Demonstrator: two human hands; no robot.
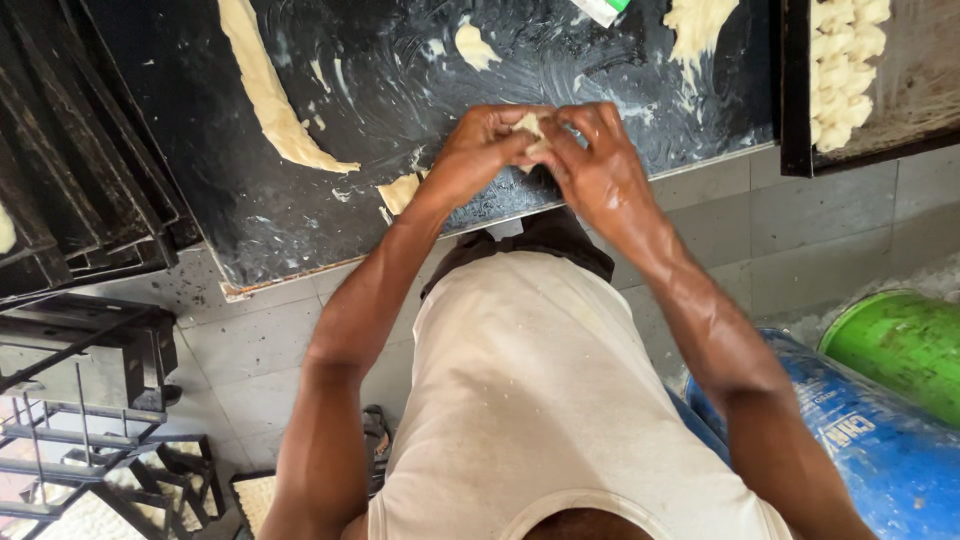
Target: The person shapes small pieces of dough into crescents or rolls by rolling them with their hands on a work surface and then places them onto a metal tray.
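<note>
Small pale dough piece (531, 130) pinched between left hand (478, 150) and right hand (598, 160), both closed around it, fingertips meeting, held just above dark oiled tabletop (400, 60) edge, likely for shaping. Long dough strip (265, 90) lies left; shaped pieces line dark baking tray (795, 100) at right.

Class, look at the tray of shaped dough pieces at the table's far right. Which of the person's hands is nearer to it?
Right. The right hand is on the tray's side; the left hand is farther away, beyond the small dough piece both hands pinch.
</note>
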